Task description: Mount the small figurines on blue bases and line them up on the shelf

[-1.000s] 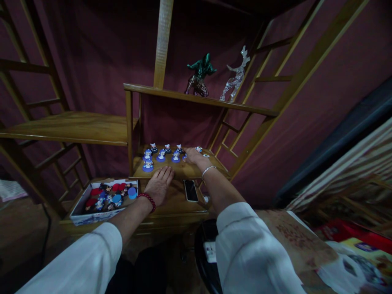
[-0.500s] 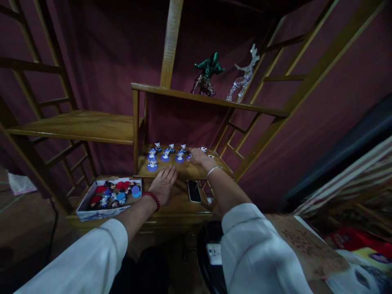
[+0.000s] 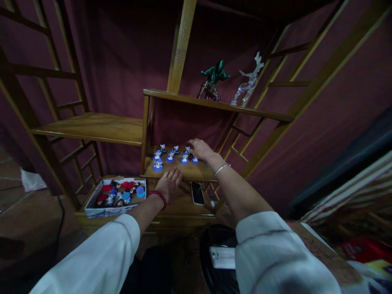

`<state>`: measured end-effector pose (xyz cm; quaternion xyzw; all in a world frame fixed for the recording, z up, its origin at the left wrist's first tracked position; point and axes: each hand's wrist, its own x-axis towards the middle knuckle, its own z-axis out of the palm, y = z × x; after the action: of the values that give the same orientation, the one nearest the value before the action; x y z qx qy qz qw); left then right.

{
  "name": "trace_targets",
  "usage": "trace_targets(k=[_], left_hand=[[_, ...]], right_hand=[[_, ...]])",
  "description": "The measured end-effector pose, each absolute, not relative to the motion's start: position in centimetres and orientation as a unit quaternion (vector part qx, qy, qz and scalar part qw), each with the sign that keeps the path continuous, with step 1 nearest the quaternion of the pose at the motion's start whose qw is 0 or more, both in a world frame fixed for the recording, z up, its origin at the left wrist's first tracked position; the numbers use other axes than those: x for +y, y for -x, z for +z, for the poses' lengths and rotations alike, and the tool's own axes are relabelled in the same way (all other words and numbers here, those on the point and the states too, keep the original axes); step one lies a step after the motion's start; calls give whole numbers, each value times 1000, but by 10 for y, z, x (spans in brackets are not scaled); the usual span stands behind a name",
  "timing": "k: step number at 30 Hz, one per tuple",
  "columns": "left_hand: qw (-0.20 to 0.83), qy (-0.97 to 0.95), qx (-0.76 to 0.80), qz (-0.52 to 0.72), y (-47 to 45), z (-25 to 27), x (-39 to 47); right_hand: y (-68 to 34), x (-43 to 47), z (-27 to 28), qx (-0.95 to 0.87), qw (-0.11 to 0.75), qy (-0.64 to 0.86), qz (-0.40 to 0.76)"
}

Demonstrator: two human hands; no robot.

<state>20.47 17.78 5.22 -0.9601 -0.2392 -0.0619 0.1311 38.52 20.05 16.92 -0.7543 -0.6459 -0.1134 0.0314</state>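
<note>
On the low wooden shelf stand small figurines in rows. The back row has dark bases, including a back-row figurine beside my right hand. In front are figurines on purple bases, such as the front-left figurine and a purple-based figurine. My right hand reaches in above the right end of the rows, fingers stretched and slightly bent; I cannot tell whether they touch the figurine. My left hand rests at the shelf's front edge, fingers extended, holding nothing.
An open box of mixed figurines lies at the lower left. A phone lies below the shelf. On the upper shelf stand a green figure and a clear deer. A black stool is below.
My right hand has lifted and shifted back from the right-hand figurines, uncovering a purple-based one. My left hand stays at the shelf edge. The whole view has shifted slightly.
</note>
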Motion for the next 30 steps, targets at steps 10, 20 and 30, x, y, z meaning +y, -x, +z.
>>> trace_targets(k=[10, 20, 30], left_hand=[[122, 955, -259, -74, -209, 49, 178], [86, 956, -276, -44, -217, 46, 185], [127, 959, -252, -9, -213, 51, 184]], right_hand=[[-327, 185, 141, -720, 95, 685, -59], [-304, 178, 117, -725, 96, 681, -26], [-298, 177, 91, -690, 138, 709, -42]])
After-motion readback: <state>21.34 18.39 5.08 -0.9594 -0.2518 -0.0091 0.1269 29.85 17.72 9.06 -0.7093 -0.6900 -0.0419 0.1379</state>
